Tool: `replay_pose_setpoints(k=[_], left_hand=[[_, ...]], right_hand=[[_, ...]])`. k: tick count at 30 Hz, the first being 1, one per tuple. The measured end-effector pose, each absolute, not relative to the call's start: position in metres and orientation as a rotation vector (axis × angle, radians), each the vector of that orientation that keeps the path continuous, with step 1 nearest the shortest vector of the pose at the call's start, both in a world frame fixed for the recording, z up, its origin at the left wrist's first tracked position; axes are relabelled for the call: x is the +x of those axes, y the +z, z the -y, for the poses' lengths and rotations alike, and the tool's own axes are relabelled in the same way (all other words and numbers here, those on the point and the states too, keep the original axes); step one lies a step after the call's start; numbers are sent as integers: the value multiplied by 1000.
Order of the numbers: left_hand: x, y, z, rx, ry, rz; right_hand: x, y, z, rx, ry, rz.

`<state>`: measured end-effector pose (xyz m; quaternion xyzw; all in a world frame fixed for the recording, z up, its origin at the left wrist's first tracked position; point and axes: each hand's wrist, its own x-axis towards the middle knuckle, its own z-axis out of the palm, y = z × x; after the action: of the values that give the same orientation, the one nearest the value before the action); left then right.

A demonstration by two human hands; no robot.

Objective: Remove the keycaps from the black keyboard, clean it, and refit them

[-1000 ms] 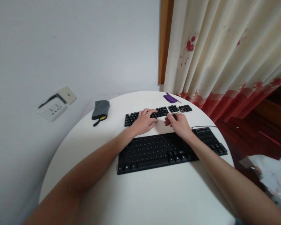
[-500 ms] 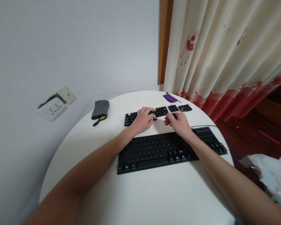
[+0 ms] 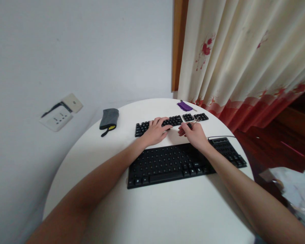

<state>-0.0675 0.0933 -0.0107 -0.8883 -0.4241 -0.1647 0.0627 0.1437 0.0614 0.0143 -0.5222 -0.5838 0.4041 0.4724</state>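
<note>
As I watched remotely, the keyboard (image 3: 173,162) lay on the table (image 3: 152,213) beneath my forearms (image 3: 109,171), long axis left to right, right end slightly farther away. My left hand (image 3: 155,132) splayed over the keycaps (image 3: 175,120); my right hand (image 3: 194,134) gripped a tool (image 3: 189,125), its wires (image 3: 197,120) pointing away rightward.

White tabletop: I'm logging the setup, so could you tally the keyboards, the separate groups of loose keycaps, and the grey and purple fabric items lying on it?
Keyboards: 1
Keycap groups: 3 (the leftmost partly behind the left hand)
Grey fabric items: 1
Purple fabric items: 1
Total: 6
</note>
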Motion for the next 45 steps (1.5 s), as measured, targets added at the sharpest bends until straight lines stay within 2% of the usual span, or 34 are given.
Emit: replay_pose_setpoints(k=[12, 16, 19, 22, 29, 34, 39, 45], left_hand=[[-64, -5, -94, -2590, -805, 1326], [-67, -6, -98, -2686, -880, 1200], [-68, -7, -99, -2851, -744, 1034], [-67, -1, -97, -3003, -532, 914], [-45, 41, -46, -3195, -224, 1126], [-26, 36, 6, -3251, 58, 1094], [-17, 18, 24, -3119, -10, 1251], [-38, 18, 25, -3098, -49, 1287]], right_hand=[[146, 15, -64, -1280, 993, 1448], [156, 26, -62, -1234, 906, 1627], [164, 37, -57, -1236, 832, 1823], [167, 40, -56, -1244, 777, 1783], [172, 34, -71, -1257, 655, 1442], [179, 38, -74, -1223, 598, 1335], [184, 37, -78, -1198, 628, 1314], [188, 36, -81, -1171, 656, 1295]])
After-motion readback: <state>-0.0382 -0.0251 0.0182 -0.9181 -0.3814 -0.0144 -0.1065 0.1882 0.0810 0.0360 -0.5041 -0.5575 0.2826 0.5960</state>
